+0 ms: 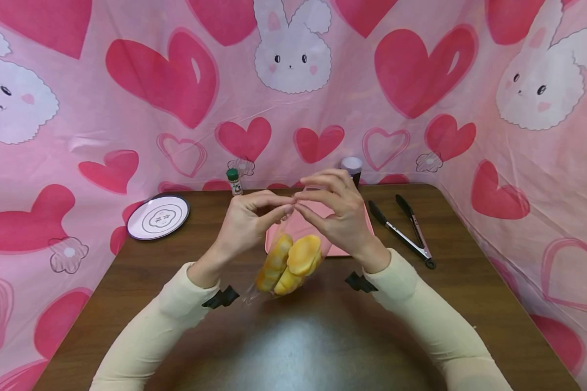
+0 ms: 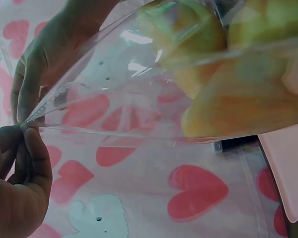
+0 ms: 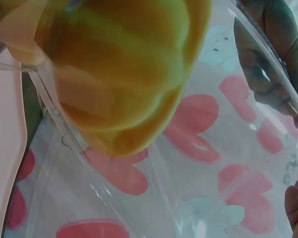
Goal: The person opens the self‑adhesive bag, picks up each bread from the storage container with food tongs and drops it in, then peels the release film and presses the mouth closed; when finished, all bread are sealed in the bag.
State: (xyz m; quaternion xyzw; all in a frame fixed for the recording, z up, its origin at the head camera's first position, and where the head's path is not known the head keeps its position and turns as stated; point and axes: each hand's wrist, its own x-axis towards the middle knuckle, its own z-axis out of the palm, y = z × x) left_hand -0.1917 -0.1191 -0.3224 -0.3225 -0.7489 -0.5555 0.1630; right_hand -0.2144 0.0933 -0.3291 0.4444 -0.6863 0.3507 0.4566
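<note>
A clear plastic bag hangs in front of me, its top drawn to a narrow bunch between my fingertips. Thumb and fingers of my left hand pinch one side of that bunch. My right hand pinches the other side, the fingertips of both hands nearly touching. Inside the bag lie several yellow-brown bread rolls, low in the bag and above the table. The right wrist view shows a ridged roll close up through the film.
Behind the bag lies a pink tray. Black-tipped tongs rest to its right, a white plate at the left. A green-capped shaker and a white-lidded jar stand at the back of the wooden table.
</note>
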